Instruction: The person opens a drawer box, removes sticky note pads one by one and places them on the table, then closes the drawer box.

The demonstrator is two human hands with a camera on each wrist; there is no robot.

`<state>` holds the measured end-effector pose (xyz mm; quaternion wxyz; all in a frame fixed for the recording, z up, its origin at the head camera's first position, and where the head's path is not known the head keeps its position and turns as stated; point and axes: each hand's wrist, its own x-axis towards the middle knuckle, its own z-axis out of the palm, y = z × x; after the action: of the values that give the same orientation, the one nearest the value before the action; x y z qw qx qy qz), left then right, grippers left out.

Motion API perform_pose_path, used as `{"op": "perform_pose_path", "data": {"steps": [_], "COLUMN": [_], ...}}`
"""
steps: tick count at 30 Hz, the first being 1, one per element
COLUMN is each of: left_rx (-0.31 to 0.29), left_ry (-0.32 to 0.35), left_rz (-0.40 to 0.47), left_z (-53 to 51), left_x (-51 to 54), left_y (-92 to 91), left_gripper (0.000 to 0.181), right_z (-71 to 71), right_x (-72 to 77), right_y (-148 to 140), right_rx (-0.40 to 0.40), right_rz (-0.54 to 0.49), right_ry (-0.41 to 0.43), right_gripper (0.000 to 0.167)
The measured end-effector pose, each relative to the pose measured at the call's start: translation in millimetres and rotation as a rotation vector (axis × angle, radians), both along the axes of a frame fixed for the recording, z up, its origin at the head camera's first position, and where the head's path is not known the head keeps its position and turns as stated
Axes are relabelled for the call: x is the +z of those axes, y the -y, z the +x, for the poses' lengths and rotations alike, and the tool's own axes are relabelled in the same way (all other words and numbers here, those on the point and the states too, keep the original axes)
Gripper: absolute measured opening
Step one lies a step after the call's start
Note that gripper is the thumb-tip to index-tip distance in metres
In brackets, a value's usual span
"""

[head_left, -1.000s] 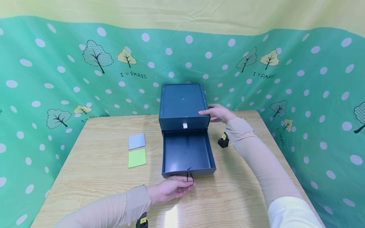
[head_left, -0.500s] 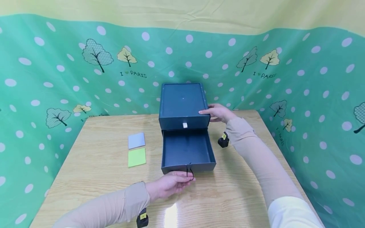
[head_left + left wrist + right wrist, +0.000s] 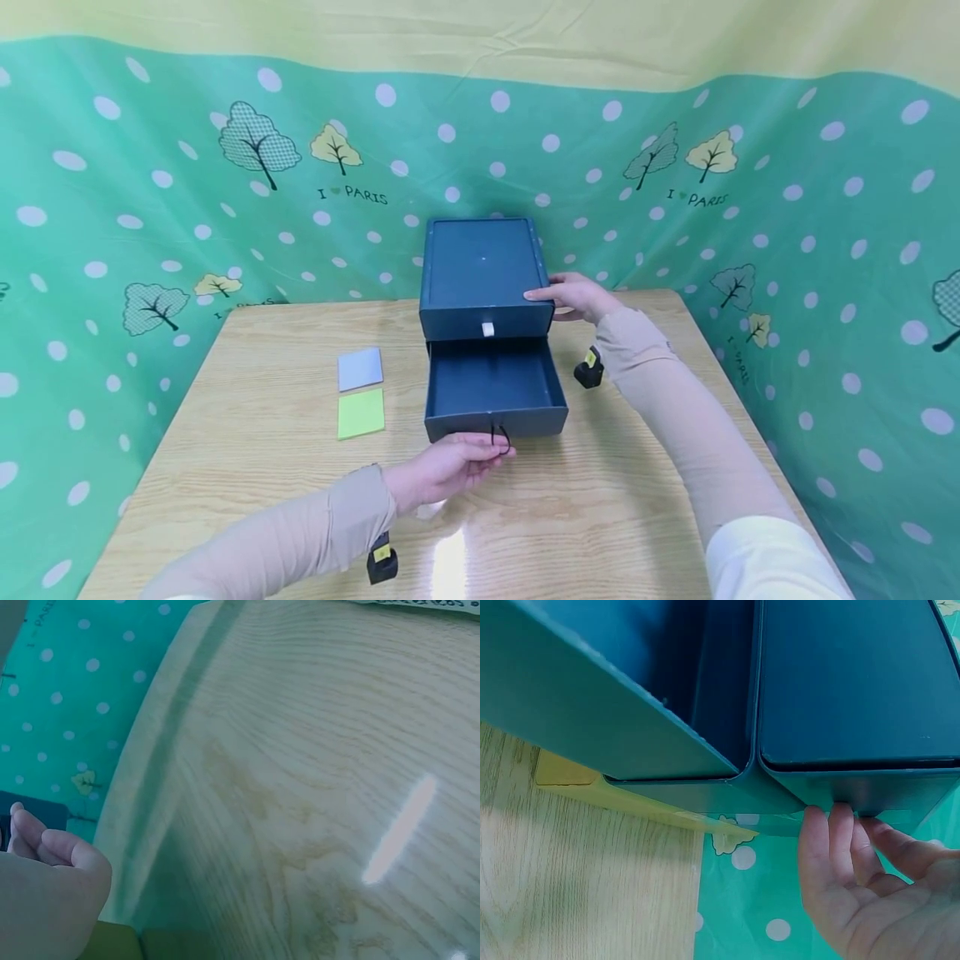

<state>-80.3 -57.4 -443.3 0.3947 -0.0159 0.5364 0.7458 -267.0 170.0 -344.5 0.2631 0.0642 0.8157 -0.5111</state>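
A dark blue two-drawer cabinet [image 3: 483, 262] stands at the back of the wooden table in the head view. Its upper drawer, with a white tab [image 3: 488, 329], is closed. The lower drawer [image 3: 497, 423] sticks out partway, and no contents show inside. At its front my left hand [image 3: 450, 471] touches the drawer, fingertips on the black cord loop [image 3: 504, 440]; in the left wrist view this hand [image 3: 56, 885] appears at the left edge. My right hand [image 3: 573, 296] rests on the cabinet's right edge, one digit on top. Other fingers [image 3: 840, 847] touch its side in the right wrist view.
A blue sticky-note pad [image 3: 360, 370] and a green sticky-note pad [image 3: 361, 414] lie left of the cabinet. Green polka-dot cloth [image 3: 300, 167] hangs behind and along both sides. The wooden table [image 3: 262, 417] spreads out around the cabinet.
The lower drawer has slid further into the cabinet, my left hand moving forward with its front. The right hand has stayed in place on the cabinet.
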Motion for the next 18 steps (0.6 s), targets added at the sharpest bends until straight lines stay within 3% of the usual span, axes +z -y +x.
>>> {"op": "perform_pose_path", "data": {"steps": [9,18], "left_rx": [0.021,0.047], "left_ry": [0.011,0.008], "left_rz": [0.019,0.002], "left_z": [-9.4,-17.5], "left_x": [2.0,-3.5], "left_y": [-0.3,-2.2], "left_gripper": [0.028,0.031], "right_z": [-1.8,0.6], "right_x": [0.2,0.0], "right_y": [0,-1], "right_rx": [-0.003,0.001], "right_rz": [0.005,0.009], "right_ry": [0.005,-0.005], "right_gripper": [0.093,0.098]}}
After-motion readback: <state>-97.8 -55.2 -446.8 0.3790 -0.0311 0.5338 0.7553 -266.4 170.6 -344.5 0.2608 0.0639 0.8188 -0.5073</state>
